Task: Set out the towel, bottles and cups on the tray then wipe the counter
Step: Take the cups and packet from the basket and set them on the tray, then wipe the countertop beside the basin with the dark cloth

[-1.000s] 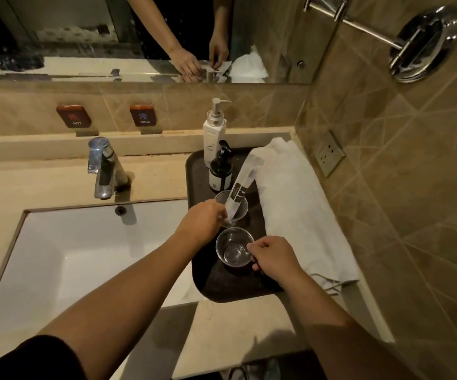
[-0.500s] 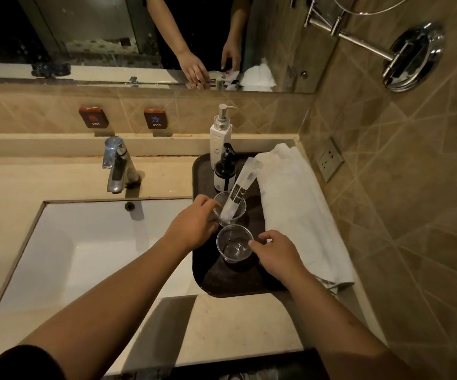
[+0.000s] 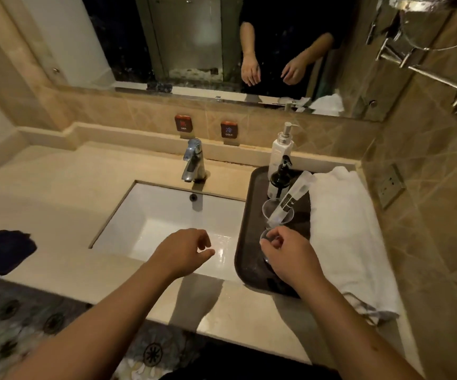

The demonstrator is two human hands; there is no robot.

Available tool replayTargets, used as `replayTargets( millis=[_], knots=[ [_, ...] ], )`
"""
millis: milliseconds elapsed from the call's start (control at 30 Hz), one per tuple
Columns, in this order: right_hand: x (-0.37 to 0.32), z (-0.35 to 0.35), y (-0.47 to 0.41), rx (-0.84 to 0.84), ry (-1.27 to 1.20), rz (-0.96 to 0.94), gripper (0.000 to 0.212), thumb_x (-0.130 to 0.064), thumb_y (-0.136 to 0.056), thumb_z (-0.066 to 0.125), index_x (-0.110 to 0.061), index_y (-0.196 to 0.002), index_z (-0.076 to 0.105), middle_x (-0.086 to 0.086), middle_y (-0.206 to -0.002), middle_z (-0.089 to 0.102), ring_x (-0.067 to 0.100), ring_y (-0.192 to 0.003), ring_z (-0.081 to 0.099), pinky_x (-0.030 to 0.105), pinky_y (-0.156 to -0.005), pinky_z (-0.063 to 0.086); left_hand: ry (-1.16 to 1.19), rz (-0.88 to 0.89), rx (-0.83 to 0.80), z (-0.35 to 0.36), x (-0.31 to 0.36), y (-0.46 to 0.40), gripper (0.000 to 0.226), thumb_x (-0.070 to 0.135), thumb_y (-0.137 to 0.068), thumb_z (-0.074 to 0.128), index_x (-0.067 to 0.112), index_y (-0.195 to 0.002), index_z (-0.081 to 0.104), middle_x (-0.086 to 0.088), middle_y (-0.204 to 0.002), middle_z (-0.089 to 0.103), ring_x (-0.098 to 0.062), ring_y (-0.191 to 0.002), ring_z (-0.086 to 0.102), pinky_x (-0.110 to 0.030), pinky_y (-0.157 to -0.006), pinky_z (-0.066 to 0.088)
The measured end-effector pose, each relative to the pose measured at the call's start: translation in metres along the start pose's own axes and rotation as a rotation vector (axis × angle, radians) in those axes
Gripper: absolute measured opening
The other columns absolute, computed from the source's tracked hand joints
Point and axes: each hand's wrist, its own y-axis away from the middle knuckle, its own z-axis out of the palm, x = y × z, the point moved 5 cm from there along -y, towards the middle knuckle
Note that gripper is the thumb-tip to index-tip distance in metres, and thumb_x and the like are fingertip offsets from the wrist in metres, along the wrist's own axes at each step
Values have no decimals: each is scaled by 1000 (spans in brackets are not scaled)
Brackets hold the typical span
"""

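Observation:
A dark tray (image 3: pixel 249 215) lies on the counter (image 3: pixel 57 193) to the right of the sink. At its far end stand a white pump bottle (image 3: pixel 280 149) and a smaller dark pump bottle (image 3: pixel 278 179). In front of them a clear glass cup (image 3: pixel 269 208) holds a slanted paper packet (image 3: pixel 294 194). A folded white towel (image 3: pixel 342 229) runs along the tray's right side. My right hand (image 3: pixel 290 256) covers the near glass cup (image 3: pixel 264 238), its fingertips pinching the rim. Over the sink's front edge my left hand (image 3: pixel 186 250) hangs loosely curled with nothing in it.
A white sink basin (image 3: pixel 167 220) with a chrome faucet (image 3: pixel 193 163) fills the middle of the counter. A dark cloth (image 3: pixel 2 250) lies at the counter's left front. A wall outlet (image 3: pixel 390 185) is right of the towel. The mirror behind reflects both hands.
My left hand has let go of the far cup and drawn back left over the sink. The right hand stays at the near cup. The view has pulled back and upward.

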Motion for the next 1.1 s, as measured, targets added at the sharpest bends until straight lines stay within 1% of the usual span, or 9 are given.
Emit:
replayTargets(
  millis=[133,233,367,500,633,733,833,967,1100],
  knots=[
    [-36,36,16,-128,85,-120,14,-44,-93,64,-30,-95,63,-12,-86,66,6,-76,61,25,-66,50,-44,-102,-29,-14,-45,57,18,48,-88,64,31,-93,66,14,-94,67,-2,-80,59,-19,-64,41],
    [-65,72,29,-222,196,-217,18,-47,-93,60,-30,-100,64,-10,-95,66,8,-81,60,26,-65,45,-61,-187,-69,-22,-83,94,22,49,-88,64,29,-98,67,12,-95,68,-4,-84,62,-24,-73,50],
    [-111,127,50,-343,296,-319,12,-45,-94,59,-33,-93,57,-10,-91,60,8,-77,55,24,-65,38,-52,-264,-89,-40,-139,133,26,51,-89,63,29,-104,66,11,-99,68,-6,-87,62,-28,-81,53],
    [-164,189,71,-395,387,-401,14,-42,-92,57,-28,-90,61,-6,-94,63,14,-81,59,30,-72,48,-18,-313,-34,-61,-206,171,20,51,-88,64,34,-97,63,14,-91,66,-1,-80,60,-22,-69,48],
    [-220,258,94,-450,453,-421,15,-39,-92,56,-26,-94,63,-3,-100,67,18,-90,62,35,-82,54,7,-345,-3,-88,-285,207,18,51,-88,65,33,-90,62,15,-87,66,-4,-79,61,-24,-65,46],
    [-266,315,115,-487,507,-449,19,-39,-92,56,-23,-98,65,2,-105,69,23,-96,62,33,-81,51,10,-372,26,-111,-351,234,17,51,-87,66,35,-86,59,16,-84,66,-5,-78,61,-26,-66,48],
    [-306,365,135,-527,530,-463,22,-40,-94,56,-22,-103,65,4,-105,68,22,-92,60,32,-75,46,4,-405,45,-132,-415,256,19,53,-86,66,36,-84,59,16,-82,65,-5,-77,61,-28,-67,50],
    [-349,410,149,-518,537,-476,20,-40,-94,54,-22,-97,60,5,-99,67,25,-90,63,34,-75,48,-22,-434,45,-155,-484,269,21,53,-84,68,34,-80,60,17,-78,64,-3,-73,58,-29,-63,50],
    [-381,437,145,-477,507,-489,26,-40,-96,51,-19,-105,63,5,-101,64,26,-90,62,37,-77,51,-41,-427,25,-169,-529,259,20,54,-85,67,35,-81,60,16,-79,64,0,-70,58,-26,-59,47]
  ],
)
